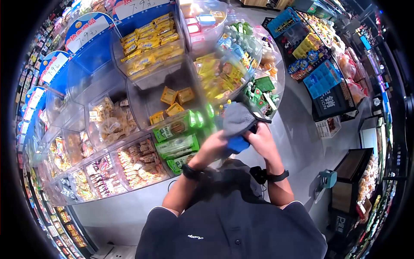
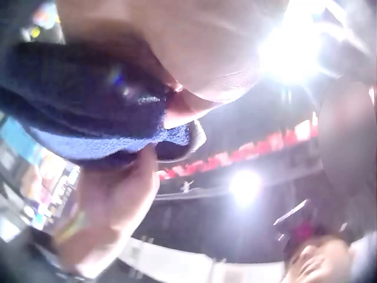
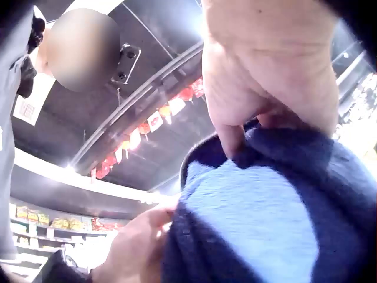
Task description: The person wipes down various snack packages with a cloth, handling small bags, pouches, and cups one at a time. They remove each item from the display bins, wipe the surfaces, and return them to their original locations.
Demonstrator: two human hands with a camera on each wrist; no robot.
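Both hands hold a soft cloth item, grey (image 1: 237,117) on top with a blue part (image 1: 238,144) below, in front of the chest in the head view. The left hand (image 1: 211,149) grips its left side, fingers partly hidden behind the cloth. At its right edge, the right hand (image 1: 263,140) pinches the fabric between thumb and fingers. In the left wrist view the left hand (image 2: 182,47) is above the dark blue cloth (image 2: 88,88), and the right hand (image 2: 115,212) touches it from below. From the right wrist, the right hand (image 3: 271,71) grips the fuzzy blue cloth (image 3: 253,212); the left hand (image 3: 132,244) holds its side.
Clear bins of packaged snacks (image 1: 140,166) stand at the left, with green packets (image 1: 177,146) close to the left forearm. A round display (image 1: 276,73) of packets lies ahead. Black crates (image 1: 330,101) and a wooden-sided stand (image 1: 347,179) are at the right.
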